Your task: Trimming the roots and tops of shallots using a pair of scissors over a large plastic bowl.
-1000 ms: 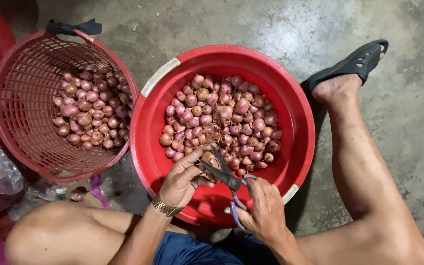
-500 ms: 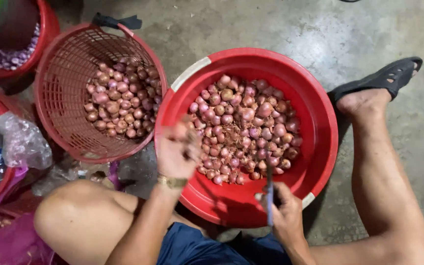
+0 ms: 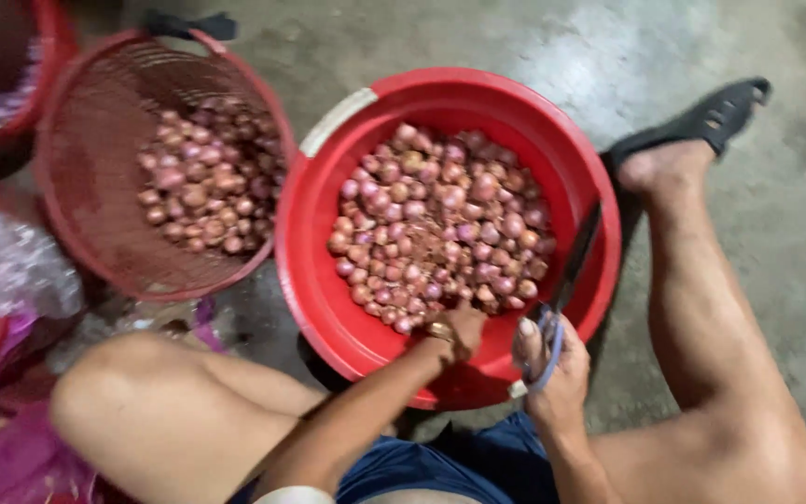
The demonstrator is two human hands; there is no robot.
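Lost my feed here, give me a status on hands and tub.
Left hand down among shallots in red tub. Right hand grips scissors, blades shut. Nothing blocking.

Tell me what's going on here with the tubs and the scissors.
A person sits on the concrete floor with a red tub of small shallots between their legs. The left hand reaches into the near edge of the pile. The right hand holds a pair of scissors, blades pointing away over the tub's rim. To the left stands a red mesh basket holding more shallots.
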